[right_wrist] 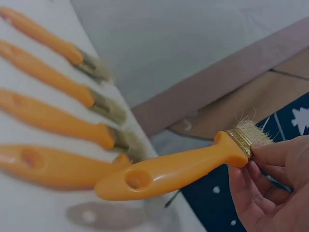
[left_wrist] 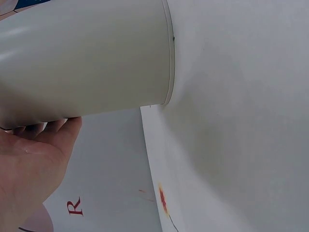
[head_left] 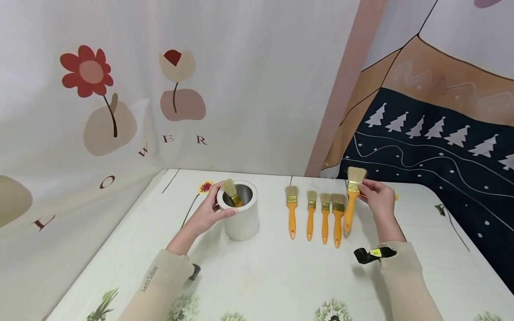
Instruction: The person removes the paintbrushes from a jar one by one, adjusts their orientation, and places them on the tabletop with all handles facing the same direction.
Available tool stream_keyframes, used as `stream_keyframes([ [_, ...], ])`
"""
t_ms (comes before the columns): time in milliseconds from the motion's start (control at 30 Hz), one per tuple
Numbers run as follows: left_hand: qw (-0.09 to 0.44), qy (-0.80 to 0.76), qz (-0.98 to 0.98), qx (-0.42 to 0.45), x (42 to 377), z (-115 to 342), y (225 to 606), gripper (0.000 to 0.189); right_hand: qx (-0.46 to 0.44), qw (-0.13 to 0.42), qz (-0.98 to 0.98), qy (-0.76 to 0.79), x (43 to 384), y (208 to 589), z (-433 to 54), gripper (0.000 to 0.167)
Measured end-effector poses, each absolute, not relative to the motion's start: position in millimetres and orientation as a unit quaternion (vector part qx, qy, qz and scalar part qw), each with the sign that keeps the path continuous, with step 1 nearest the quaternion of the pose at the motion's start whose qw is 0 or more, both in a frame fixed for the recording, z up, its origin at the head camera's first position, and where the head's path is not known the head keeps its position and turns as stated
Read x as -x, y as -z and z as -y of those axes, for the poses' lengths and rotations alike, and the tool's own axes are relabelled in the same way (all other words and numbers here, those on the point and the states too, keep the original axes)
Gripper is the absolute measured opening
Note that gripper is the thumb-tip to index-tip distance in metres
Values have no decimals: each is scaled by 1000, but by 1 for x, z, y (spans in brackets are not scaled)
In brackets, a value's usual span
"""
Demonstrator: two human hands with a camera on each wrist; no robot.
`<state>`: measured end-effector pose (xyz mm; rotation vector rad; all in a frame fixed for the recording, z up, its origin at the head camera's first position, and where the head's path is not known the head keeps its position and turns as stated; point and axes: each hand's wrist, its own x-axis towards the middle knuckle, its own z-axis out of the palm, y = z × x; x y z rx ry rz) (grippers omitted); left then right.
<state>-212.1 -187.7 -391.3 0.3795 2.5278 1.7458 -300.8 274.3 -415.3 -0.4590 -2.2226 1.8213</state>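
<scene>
My left hand grips the rim side of a white cylindrical holder with a grey inside. One paintbrush stands in that holder, bristles up and leaning left. In the left wrist view the fingers press against the side of the white holder. On the right, my right hand pinches another paintbrush at its gold ferrule. The right wrist view shows this brush's orange handle tilted, raised over the table with its shadow below.
Several orange-handled paintbrushes lie in a row between holder and right hand, bristles toward the back. A flower-printed white cloth covers the table. Behind it hang a pale printed curtain and a dark cloth with tree prints.
</scene>
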Motion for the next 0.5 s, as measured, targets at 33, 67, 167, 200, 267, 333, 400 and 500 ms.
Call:
stream_keyframes([
  [33,23,-563,-817,-122,212,188,391,85,167,111,753,-626,302,420,-277,34],
  [67,23,-563,-817,-121,212,188,391,86,177,100,763,-613,300,421,-276,36],
  [167,24,-561,-819,-120,212,187,391,86,188,77,783,-589,295,423,-276,39],
  [200,25,-560,-820,-118,212,187,391,85,188,69,793,-576,292,423,-276,39],
  [267,26,-559,-821,-116,212,187,392,85,189,50,819,-539,289,425,-276,39],
  [333,26,-557,-822,-116,212,188,392,85,185,31,846,-500,286,429,-277,38],
  [400,25,-557,-822,-119,212,188,392,85,180,18,865,-468,284,432,-277,37],
  [500,19,-562,-817,-129,213,189,391,85,170,13,890,-423,284,434,-276,35],
])
